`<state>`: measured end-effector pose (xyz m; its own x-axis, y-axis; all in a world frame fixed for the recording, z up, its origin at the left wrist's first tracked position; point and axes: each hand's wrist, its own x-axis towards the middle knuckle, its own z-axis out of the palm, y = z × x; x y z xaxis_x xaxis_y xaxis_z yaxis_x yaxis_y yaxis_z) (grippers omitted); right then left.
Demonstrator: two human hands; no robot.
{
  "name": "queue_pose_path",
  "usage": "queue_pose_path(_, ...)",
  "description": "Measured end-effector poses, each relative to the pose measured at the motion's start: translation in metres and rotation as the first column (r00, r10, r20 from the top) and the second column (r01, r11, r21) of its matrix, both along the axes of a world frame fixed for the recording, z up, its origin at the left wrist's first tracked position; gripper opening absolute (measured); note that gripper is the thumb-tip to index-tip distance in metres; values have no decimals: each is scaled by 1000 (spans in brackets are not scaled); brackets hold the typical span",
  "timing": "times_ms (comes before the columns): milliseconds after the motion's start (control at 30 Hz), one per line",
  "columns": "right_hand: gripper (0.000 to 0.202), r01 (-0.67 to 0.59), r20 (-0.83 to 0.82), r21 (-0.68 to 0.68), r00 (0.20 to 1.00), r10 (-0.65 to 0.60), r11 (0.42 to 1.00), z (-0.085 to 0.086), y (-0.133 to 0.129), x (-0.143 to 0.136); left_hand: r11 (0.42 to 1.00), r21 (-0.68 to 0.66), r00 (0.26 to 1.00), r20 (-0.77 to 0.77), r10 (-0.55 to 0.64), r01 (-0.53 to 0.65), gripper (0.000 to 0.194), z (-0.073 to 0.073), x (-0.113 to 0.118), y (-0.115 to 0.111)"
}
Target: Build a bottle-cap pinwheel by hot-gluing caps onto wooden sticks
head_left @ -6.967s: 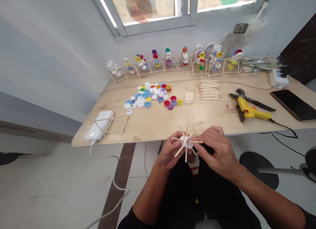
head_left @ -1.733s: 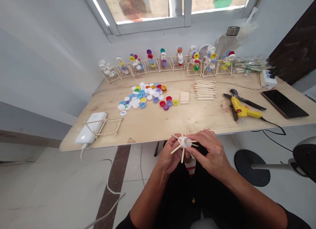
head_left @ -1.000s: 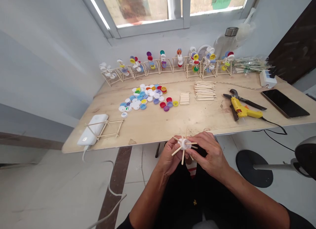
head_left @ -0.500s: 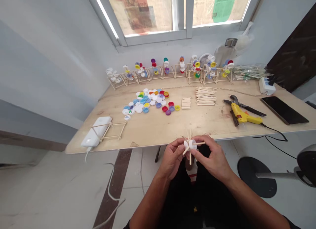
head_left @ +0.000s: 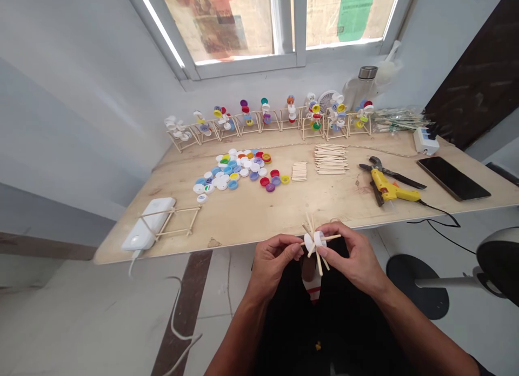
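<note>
Just past the table's front edge, my two hands hold a small hub of white bottle caps (head_left: pixel 320 239) with several thin wooden sticks (head_left: pixel 319 263) fanning out from it. My left hand (head_left: pixel 271 263) is closed, thumb and forefinger pinching a stick end at the hub's left side. My right hand (head_left: pixel 357 255) grips the right-hand cap and the stick beside it between thumb and fingers. Nearest on the table are loose coloured bottle caps (head_left: pixel 232 185), a bundle of short sticks (head_left: pixel 299 171) and a stack of longer sticks (head_left: pixel 331 159).
A yellow glue gun (head_left: pixel 387 187) lies by black-handled pliers (head_left: pixel 399 177) and a phone (head_left: pixel 453 178). At left, a stick frame (head_left: pixel 175 233) leans over a white power strip (head_left: pixel 148 225). Stick stands with cap wheels (head_left: pixel 246 120) line the back. A fan base (head_left: pixel 417 287) stands right.
My left hand has shifted left, off the hub's cap and onto a stick end. The hub has turned a little, and the view has shifted slightly.
</note>
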<state>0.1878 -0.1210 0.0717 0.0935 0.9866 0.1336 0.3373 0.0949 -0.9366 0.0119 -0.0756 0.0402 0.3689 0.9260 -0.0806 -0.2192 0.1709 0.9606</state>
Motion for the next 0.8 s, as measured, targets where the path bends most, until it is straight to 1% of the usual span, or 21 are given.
queue_pose_path(100,19,14,-39,6,999,-14,1000,0,-1,5,1000,24,1000,-22,12,-12,9,4,-2,1)
queue_pose_path(200,18,30,-70,10,997,-29,1000,-3,-3,10,999,31,999,-35,17,-16,8,4,-5,2)
queue_pose_path(300,18,42,-116,13,992,-40,999,-3,-3,16,999,30,998,-54,32,-30,8,2,-9,4)
queue_pose_path(400,18,74,-194,4,978,-72,997,-4,-2,22,998,23,997,-51,60,-59,8,-2,-16,7)
queue_pose_path(567,25,168,-295,-73,938,-182,983,-11,2,30,991,-39,991,-43,129,-131,11,-8,-26,12)
queue_pose_path(667,28,180,-358,-131,909,-215,975,-18,4,31,978,-82,980,-57,189,-193,18,-9,-31,15)
queue_pose_path(800,30,194,-402,-167,882,-247,967,-23,7,30,952,-103,957,-73,281,-288,27,-10,-38,20)
